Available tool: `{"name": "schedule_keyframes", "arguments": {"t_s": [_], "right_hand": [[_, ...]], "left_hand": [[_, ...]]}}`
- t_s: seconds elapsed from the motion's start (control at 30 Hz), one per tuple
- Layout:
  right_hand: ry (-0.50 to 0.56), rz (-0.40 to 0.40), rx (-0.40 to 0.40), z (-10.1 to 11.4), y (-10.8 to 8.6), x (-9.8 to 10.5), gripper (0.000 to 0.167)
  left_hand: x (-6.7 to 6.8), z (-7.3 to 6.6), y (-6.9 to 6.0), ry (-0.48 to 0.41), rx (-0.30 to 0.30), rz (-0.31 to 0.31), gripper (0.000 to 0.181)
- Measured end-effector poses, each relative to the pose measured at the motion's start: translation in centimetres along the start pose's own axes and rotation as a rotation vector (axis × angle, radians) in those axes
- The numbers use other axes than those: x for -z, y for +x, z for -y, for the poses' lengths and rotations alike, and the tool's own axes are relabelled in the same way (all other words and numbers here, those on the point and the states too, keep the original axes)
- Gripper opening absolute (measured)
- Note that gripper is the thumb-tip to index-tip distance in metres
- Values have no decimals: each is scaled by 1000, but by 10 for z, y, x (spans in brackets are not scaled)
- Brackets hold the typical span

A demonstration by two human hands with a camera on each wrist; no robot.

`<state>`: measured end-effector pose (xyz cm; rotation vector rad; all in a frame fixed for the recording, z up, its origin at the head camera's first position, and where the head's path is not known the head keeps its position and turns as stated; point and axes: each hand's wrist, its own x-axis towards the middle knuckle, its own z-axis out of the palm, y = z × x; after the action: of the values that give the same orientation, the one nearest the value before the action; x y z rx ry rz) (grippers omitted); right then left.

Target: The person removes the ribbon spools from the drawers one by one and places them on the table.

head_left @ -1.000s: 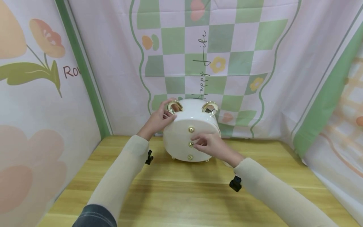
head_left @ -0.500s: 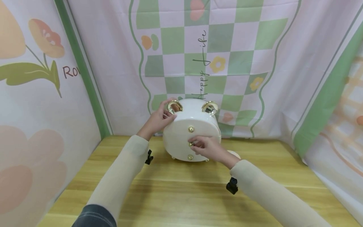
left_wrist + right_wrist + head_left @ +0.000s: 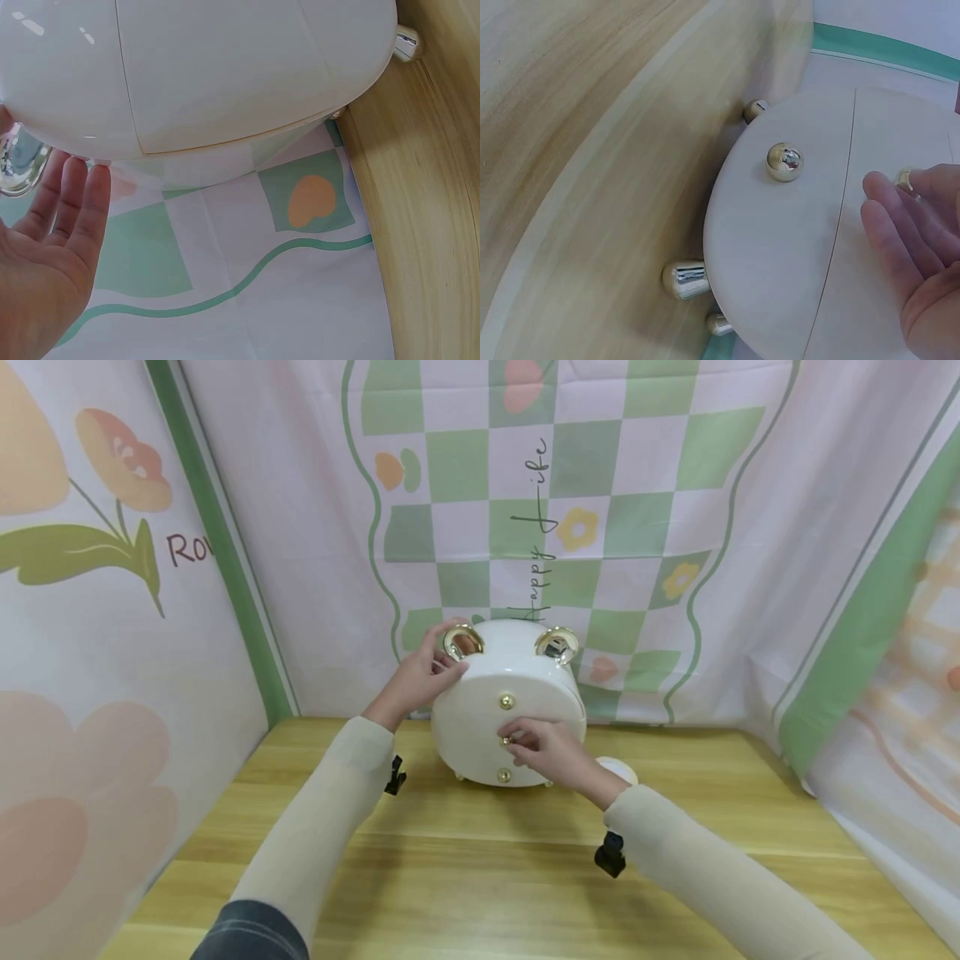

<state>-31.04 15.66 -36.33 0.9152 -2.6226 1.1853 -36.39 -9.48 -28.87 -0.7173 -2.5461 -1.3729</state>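
Note:
A glossy white rounded box (image 3: 472, 718) with gold ears and three gold knobs down its front stands on short gold feet. My left hand (image 3: 416, 681) rests on its upper left side by the left gold ear (image 3: 462, 643); in the left wrist view, the fingers (image 3: 90, 202) lie nearly straight against the shell. With thumb and fingers, my right hand (image 3: 553, 752) pinches the middle knob (image 3: 506, 741). The right wrist view shows that knob (image 3: 906, 178) between the fingertips, and the lower knob (image 3: 785, 162) untouched on the panel below a thin seam.
The box stands near the back of the wooden table (image 3: 465, 877). A round white object (image 3: 618, 769) lies to its right, partly behind my right wrist. Behind the table hangs a checkered cloth (image 3: 525, 468), with printed cloth on both sides.
My right hand has moved slightly left and down, and its fingers have closed on the middle knob. More of the round white object shows. My left hand stays against the box.

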Motion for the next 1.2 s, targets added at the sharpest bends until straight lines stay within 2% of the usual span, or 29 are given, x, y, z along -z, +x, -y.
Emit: {"name": "schedule_keyframes", "arguments": {"t_s": [0.43,1.2], "right_hand": [[-11,29,-35,4,-5,0,21],[-51,25,37,19,-32,-5,18]], "left_hand": [[0,1,0,10,-19,-5,71],[0,1,0,8,-18,-8,71]]}}
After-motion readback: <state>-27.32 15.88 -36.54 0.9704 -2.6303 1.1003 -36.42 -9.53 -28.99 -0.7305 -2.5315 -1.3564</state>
